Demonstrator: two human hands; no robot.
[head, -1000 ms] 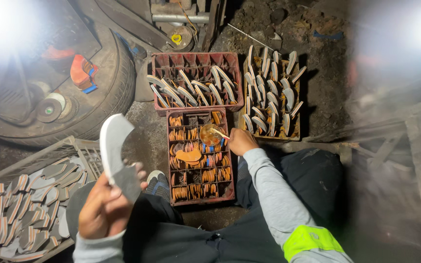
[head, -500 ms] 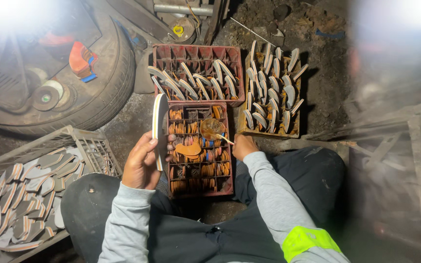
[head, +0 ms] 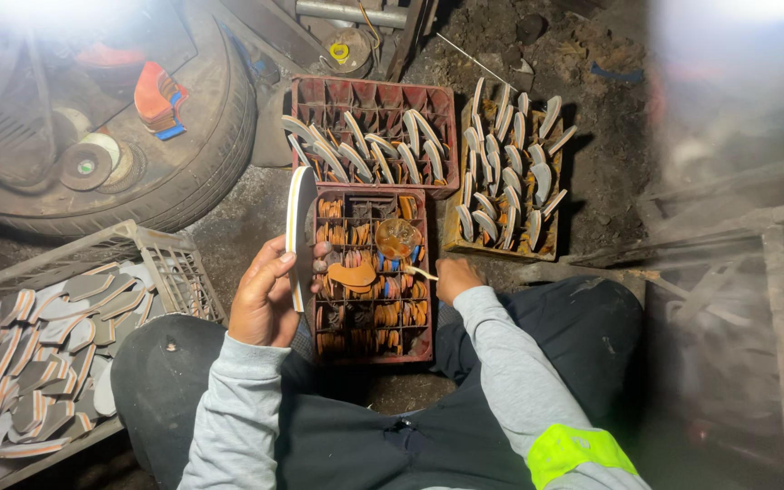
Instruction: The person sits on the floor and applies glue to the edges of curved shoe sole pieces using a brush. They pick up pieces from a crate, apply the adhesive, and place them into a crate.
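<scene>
White and curved, a thin sole piece (head: 299,234) stands on its edge in the left hand (head: 268,301) — fingers curled around it, thumb pressed on the side. It sits just left of a red crate (head: 372,340) full of small orange pieces. The right hand (head: 456,277) is closed on a thin stick (head: 417,270) that reaches over this crate, near a shiny round jar (head: 397,238). More crates (head: 369,95) hold curved pieces standing up. A grey basket (head: 161,263) and an old tyre (head: 201,163) lie at the left.

Grey sleeves, hi-vis yellow patch, dark trousers, bare hands
</scene>
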